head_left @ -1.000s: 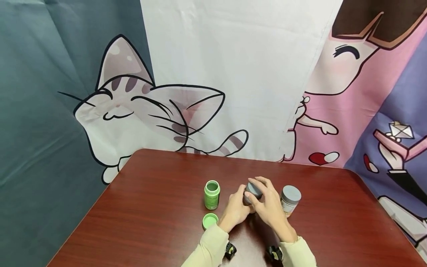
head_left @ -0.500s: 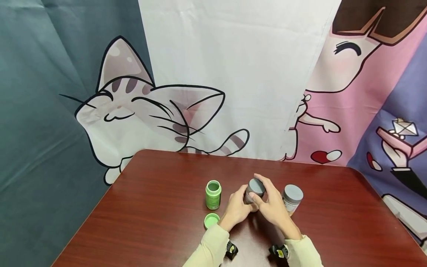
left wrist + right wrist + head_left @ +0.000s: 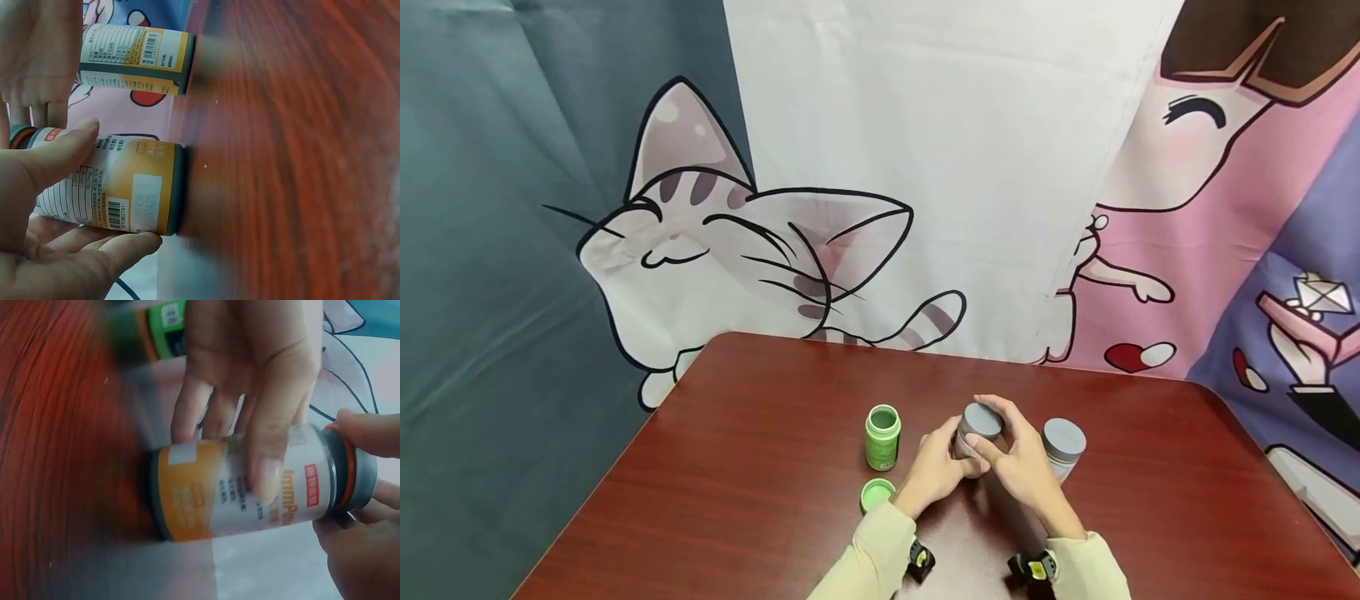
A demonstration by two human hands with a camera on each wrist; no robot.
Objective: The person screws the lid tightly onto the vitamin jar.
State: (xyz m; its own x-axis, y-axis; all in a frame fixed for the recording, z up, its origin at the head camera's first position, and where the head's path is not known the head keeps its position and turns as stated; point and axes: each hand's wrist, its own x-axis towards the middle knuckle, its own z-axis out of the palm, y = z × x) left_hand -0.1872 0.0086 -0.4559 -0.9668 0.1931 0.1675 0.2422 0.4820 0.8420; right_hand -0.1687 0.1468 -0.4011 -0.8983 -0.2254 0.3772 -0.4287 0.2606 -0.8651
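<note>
A supplement bottle with a white and orange label and a grey lid stands between my hands. My left hand grips its body, thumb and fingers around the label. At the top, my right hand holds the lid, its thumb and fingers on opposite sides. An orange ring shows just beneath the lid. In the left wrist view, the bottle's dark base is at the tabletop; whether it touches cannot be told.
Left of my hands stands an uncapped green bottle, its green cap lying nearer me. A second grey-lidded bottle stands right of my right hand. The brown table reaches back to a cartoon-printed cloth.
My right hand has shifted slightly on the lid, its thumb lower, so more of the lid's top shows. The left hand keeps its hold. The head view has moved a little.
</note>
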